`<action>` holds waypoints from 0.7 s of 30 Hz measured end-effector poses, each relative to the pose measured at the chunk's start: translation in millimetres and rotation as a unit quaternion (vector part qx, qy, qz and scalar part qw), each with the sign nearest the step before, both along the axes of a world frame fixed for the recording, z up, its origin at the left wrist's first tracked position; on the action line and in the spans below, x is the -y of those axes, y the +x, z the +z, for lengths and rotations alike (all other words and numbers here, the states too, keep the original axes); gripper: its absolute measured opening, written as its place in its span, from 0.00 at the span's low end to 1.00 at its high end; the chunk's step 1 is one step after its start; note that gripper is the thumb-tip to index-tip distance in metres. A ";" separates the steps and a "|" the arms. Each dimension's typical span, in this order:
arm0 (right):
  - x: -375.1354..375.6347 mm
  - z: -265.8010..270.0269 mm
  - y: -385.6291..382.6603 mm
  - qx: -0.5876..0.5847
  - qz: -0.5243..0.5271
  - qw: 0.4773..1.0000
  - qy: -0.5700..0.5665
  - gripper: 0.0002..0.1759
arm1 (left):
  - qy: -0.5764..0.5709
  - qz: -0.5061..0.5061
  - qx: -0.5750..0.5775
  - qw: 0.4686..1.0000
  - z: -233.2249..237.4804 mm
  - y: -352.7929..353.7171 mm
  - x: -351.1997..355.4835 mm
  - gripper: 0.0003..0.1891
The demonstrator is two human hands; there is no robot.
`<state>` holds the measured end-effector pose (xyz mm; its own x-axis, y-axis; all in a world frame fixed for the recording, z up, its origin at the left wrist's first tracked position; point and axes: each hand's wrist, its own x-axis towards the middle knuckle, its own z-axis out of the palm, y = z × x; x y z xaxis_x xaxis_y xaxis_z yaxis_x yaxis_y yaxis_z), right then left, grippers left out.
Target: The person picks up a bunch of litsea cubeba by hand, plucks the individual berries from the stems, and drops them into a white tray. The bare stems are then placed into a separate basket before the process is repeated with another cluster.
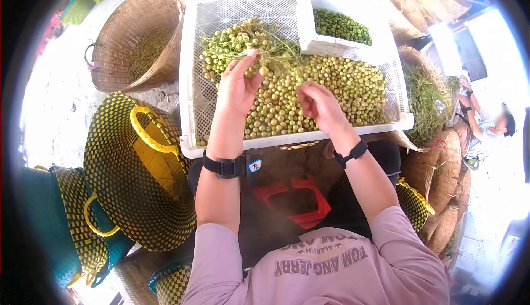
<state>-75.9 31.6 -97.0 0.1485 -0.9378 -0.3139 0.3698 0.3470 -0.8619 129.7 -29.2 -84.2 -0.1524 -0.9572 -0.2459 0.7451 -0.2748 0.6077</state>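
Observation:
My left hand (pixel 237 87) is pinched closed at the edge of a heap of stemmed green fruit (pixel 234 42), on a fruit sprig (pixel 264 71) with thin stems and a round yellow-green fruit by the fingers. My right hand (pixel 321 106) is just above the loose fruit (pixel 337 87), its fingers curled together; whatever they may hold is hidden. Both the heap and the loose fruit lie in a white perforated tray (pixel 298 140) in front of me. A white box (pixel 337 46) in the tray's far right corner holds smaller, darker green fruit (pixel 342 27).
A large wicker basket (pixel 160 9) with fruit inside stands left of the tray. Nearer is a yellow-and-black woven basket (pixel 118 161) with yellow handles. Green stalks (pixel 422 103) fill a basket at right, beside more wicker baskets (pixel 441 194). Another person (pixel 486 128) is at far right.

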 end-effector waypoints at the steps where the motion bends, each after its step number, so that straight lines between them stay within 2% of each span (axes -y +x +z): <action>1: -2.5 4.8 4.8 -0.094 0.010 0.995 -0.005 0.13 | 0.022 0.031 -0.012 0.999 -0.9 -0.5 0.8 0.09; 3: -2.0 15.0 19.0 -0.113 -0.001 0.994 -0.009 0.14 | 0.031 0.038 -0.015 0.999 -1.4 -1.3 0.8 0.08; 5: -0.5 23.3 33.4 -0.116 -0.073 0.990 -0.041 0.16 | 0.030 0.041 -0.017 0.999 0.8 -3.7 -0.2 0.08; 6: 1.6 22.5 34.0 -0.085 -0.070 0.992 -0.061 0.19 | 0.029 0.039 -0.017 0.999 -0.2 -4.9 0.0 0.08; 9: 8.9 20.2 39.0 -0.074 -0.090 0.990 -0.075 0.20 | 0.015 0.015 0.001 1.000 -0.9 -7.1 -1.2 0.08; 11: 9.7 20.2 42.3 -0.070 -0.100 0.990 -0.072 0.17 | 0.018 0.011 0.018 1.000 3.4 -10.1 -4.2 0.10; 14: 11.0 19.7 42.0 -0.023 -0.130 0.990 -0.047 0.13 | 0.015 0.009 0.005 1.000 7.7 -10.0 -5.3 0.09; 16: 14.0 15.5 37.8 0.113 -0.156 0.981 0.004 0.10 | 0.014 0.010 -0.011 1.000 7.8 -12.1 -6.5 0.08; 17: 15.0 12.4 37.2 0.113 -0.155 0.981 0.006 0.10 | 0.019 0.024 -0.013 0.999 4.9 -15.6 -7.4 0.08; 19: 16.8 6.8 35.7 0.185 -0.180 0.966 0.024 0.10 | 0.024 0.038 -0.015 0.999 -0.6 -18.5 -7.1 0.08; 21: 12.7 3.5 34.0 0.194 -0.156 0.968 0.016 0.10 | 0.045 0.051 -0.029 0.997 -3.2 -18.7 -4.4 0.09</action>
<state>-41.9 18.9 -93.5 -0.0268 -0.9466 -0.3214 0.7552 0.1914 -0.6270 110.9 -24.8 -87.5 -0.0710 -0.9427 -0.3261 0.8049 -0.2472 0.5394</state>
